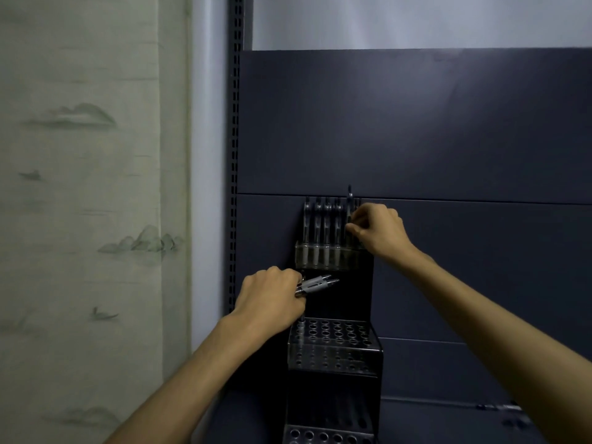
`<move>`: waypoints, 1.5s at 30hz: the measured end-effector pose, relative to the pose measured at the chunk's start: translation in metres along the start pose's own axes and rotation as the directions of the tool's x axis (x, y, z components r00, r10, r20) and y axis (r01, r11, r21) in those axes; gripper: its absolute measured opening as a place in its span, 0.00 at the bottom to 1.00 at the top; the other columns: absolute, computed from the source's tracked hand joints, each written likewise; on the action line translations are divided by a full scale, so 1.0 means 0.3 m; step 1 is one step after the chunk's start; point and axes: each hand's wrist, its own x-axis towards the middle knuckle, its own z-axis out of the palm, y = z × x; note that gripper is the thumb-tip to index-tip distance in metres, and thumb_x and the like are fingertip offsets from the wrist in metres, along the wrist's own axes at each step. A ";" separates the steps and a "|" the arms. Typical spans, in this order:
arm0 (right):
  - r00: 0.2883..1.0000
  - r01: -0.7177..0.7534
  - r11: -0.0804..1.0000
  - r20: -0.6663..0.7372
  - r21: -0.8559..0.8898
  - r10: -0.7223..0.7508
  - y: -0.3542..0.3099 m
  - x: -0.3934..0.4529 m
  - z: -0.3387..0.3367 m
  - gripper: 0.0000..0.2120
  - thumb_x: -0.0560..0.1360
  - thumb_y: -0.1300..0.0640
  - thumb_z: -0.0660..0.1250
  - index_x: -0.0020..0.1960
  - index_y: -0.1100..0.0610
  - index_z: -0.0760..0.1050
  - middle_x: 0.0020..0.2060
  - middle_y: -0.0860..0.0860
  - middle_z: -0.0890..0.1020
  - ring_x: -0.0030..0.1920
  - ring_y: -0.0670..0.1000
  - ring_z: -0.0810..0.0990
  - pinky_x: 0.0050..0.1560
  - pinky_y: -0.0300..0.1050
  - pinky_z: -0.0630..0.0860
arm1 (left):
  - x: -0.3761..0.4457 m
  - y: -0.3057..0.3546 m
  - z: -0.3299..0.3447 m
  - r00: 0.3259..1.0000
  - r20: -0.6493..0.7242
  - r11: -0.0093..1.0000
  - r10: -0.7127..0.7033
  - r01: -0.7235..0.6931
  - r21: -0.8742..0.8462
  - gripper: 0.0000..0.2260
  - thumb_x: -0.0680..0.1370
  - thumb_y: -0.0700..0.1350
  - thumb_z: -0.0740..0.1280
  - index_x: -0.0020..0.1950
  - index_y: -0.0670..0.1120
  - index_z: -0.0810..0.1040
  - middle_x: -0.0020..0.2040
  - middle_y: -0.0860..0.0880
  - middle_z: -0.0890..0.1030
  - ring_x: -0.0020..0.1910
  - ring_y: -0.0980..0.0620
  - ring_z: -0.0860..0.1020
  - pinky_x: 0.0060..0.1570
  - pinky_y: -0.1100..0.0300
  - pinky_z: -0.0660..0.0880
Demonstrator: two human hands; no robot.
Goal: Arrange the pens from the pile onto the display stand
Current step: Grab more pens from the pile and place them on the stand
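A black tiered display stand point(333, 344) with clear hole racks stands against a dark panel. Several pens point(322, 225) stand upright in its top rack point(320, 257). My right hand point(376, 229) pinches one pen point(349, 203) that sits higher than the others, at the right end of that row. My left hand point(269, 298) grips a small bundle of grey pens point(315, 285), their tips pointing right, just below the top rack. One pen point(301, 325) stands in the middle rack's left corner. The pile is out of view.
A dark shelving back panel point(416, 139) fills the right side, with a slotted upright point(236, 91) on its left. A pale curtain point(80, 187) hangs at the left. The bottom rack point(326, 437) shows at the lower edge.
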 end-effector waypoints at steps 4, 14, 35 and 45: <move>0.997 -0.067 0.998 0.030 -0.020 0.068 0.012 -0.025 0.021 0.05 0.74 0.54 0.75 0.46 0.54 0.82 0.40 0.50 0.83 0.48 0.52 0.82 0.46 0.39 0.70 | -0.004 0.001 0.006 1.000 0.001 1.000 0.003 -0.003 0.001 0.06 0.77 0.49 0.64 0.50 0.51 0.79 0.38 0.53 0.72 0.39 0.48 0.72 0.38 0.56 0.65; 0.997 -0.067 0.997 0.052 0.038 0.065 0.016 -0.042 0.018 0.06 0.76 0.55 0.74 0.42 0.56 0.80 0.38 0.51 0.81 0.48 0.51 0.81 0.47 0.43 0.74 | -0.010 -0.002 0.020 1.000 0.023 1.000 0.008 -0.008 0.004 0.05 0.76 0.48 0.64 0.48 0.52 0.78 0.36 0.54 0.73 0.37 0.49 0.73 0.36 0.56 0.67; 0.732 0.151 0.942 0.606 0.299 -0.310 -0.061 -0.183 -0.049 0.06 0.74 0.59 0.75 0.50 0.56 0.86 0.44 0.49 0.87 0.46 0.44 0.85 0.52 0.37 0.79 | -0.015 0.062 0.013 0.998 0.024 0.999 0.053 -0.054 0.007 0.05 0.74 0.49 0.66 0.48 0.52 0.79 0.36 0.54 0.72 0.39 0.49 0.75 0.35 0.56 0.65; 0.753 0.235 0.963 0.602 0.133 -0.267 -0.006 -0.172 -0.076 0.07 0.79 0.59 0.70 0.53 0.51 0.85 0.44 0.40 0.84 0.46 0.36 0.81 0.48 0.30 0.74 | -0.015 0.060 0.011 0.997 0.071 0.997 0.043 -0.047 0.060 0.10 0.79 0.51 0.62 0.56 0.51 0.80 0.46 0.49 0.80 0.48 0.45 0.80 0.39 0.54 0.67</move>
